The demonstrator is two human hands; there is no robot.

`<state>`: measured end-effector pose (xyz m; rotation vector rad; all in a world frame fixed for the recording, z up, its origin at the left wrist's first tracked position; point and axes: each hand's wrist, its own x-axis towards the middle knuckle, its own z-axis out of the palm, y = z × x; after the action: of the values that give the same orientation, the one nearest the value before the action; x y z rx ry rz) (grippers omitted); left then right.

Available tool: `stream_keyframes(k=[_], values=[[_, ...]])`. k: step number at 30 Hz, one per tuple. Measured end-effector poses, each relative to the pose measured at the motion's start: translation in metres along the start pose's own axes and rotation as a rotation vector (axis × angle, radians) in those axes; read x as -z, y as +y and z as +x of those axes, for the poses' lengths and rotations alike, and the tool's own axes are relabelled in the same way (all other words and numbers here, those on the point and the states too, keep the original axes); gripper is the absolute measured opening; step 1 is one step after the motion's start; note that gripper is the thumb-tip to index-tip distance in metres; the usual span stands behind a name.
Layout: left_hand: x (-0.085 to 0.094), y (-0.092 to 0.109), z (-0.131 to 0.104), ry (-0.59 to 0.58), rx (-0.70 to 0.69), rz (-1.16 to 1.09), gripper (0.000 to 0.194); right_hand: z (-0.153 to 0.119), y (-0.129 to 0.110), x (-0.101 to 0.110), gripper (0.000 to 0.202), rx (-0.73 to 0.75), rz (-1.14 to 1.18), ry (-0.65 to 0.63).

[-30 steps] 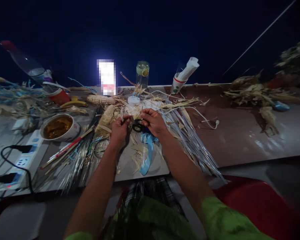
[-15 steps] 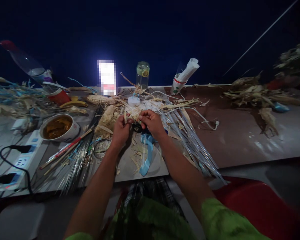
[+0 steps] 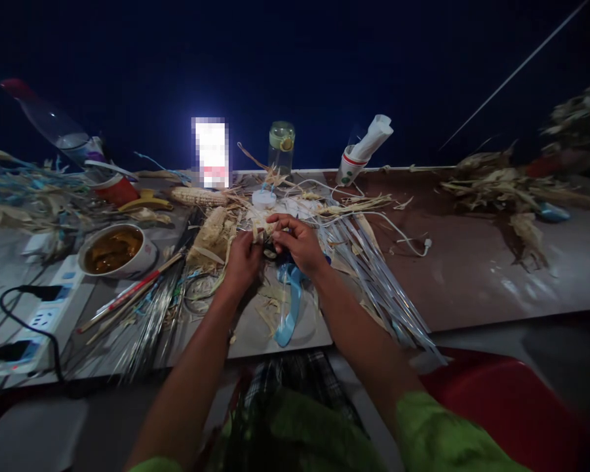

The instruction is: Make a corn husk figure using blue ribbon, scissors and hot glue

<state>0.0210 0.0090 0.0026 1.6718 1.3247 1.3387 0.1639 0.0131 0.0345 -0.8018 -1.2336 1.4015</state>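
My left hand (image 3: 244,262) is closed, its fingers pinching a pale strip of corn husk (image 3: 258,231) above the table's middle. Close beside it, my right hand (image 3: 299,244) is closed too, thumb and forefinger at the husk's other side. Whatever lies deep between the fingertips is too small to make out. Under the hands, a blue tape dispenser (image 3: 290,305) rests near the table edge, with dark rings partly hidden behind the fingers. Left of my left hand is a tan fibrous clump (image 3: 211,239). Behind the hands stands a small round white piece (image 3: 263,198) with husk bits over it.
Thin metal wires (image 3: 152,328) and a bowl of brown liquid (image 3: 114,252) lie left, near a power strip (image 3: 46,321). Clear rods (image 3: 378,275) spread to the right. Behind are a corn cob (image 3: 201,196), a bright screen (image 3: 211,151), a bottle (image 3: 280,147) and a paper cup (image 3: 350,165).
My left hand has shifted slightly right and down, turning its knuckles. The husk between the hands has changed its angle. My right fingers have stretched a little over it.
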Motion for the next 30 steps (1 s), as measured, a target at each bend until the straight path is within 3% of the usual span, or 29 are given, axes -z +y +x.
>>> stream_keyframes(k=[12,19,24,30], values=[[0.0,0.005,0.0,0.008,-0.014,0.079,0.012,-0.007,-0.007,-0.006,0.002,0.164,-0.124,-0.108],[-0.002,0.014,-0.004,-0.002,0.054,-0.086,0.004,-0.003,-0.004,-0.005,0.013,0.073,0.036,0.051],[-0.001,0.02,-0.008,-0.002,0.144,-0.211,0.03,0.0,-0.002,0.0,0.015,0.073,0.071,0.111],[0.0,0.019,-0.01,0.078,0.096,-0.139,0.012,0.001,-0.002,0.0,0.013,0.074,0.116,0.125]])
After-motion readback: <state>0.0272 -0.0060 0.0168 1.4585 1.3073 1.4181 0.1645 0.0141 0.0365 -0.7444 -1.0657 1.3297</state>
